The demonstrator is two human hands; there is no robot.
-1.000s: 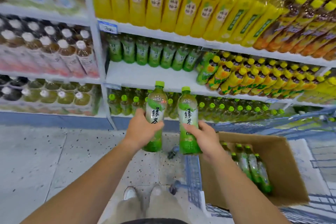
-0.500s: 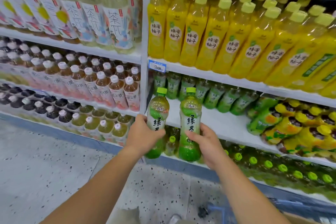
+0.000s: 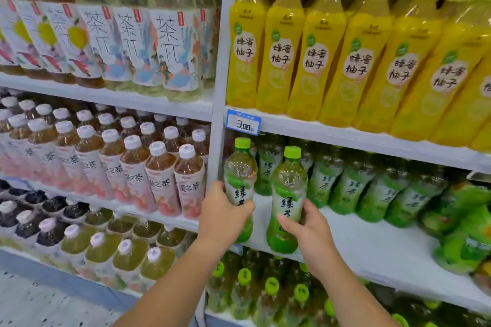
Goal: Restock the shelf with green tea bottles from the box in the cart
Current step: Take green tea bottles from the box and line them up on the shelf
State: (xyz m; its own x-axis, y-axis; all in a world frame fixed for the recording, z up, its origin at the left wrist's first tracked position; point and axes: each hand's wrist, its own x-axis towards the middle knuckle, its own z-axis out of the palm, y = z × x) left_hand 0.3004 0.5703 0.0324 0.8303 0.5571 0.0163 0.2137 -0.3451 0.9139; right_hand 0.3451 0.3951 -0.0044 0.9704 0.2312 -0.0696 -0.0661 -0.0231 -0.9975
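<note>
The step in hand looks like placement: two green tea bottles are carried up to the half-bare middle shelf point(image 3: 372, 241), neither set down yet.

On the left, the left hand point(image 3: 221, 216) is wrapped around the lower body of the left bottle point(image 3: 240, 175), held upright close beside the white upright post point(image 3: 220, 114), its base level with the shelf's near edge. Just to the right, the right hand point(image 3: 309, 228) grips the right bottle point(image 3: 288, 194) from the side and below — also upright, base hanging over the shelf lip. The two bottles are near each other but apart.

Counted: two bottles in hand, one per hand. At the far back of the shelf stands a row of stocked green tea bottles point(image 3: 353, 183) — about six can be made out, though blur and the held bottles hide the left end, so the count is loose. Farther right lie green packs point(image 3: 462, 236), too blurred to number. Above, six full yellow bottles point(image 3: 318, 61) show at the front, with part of a seventh at the right edge.

The next move, as I judge it, calls for pushing both bottles farther in over the bare white surface, lowering them flat in front of the back row, labels facing near, then letting go without tipping a neighbour. The box and cart are out of view.
</note>
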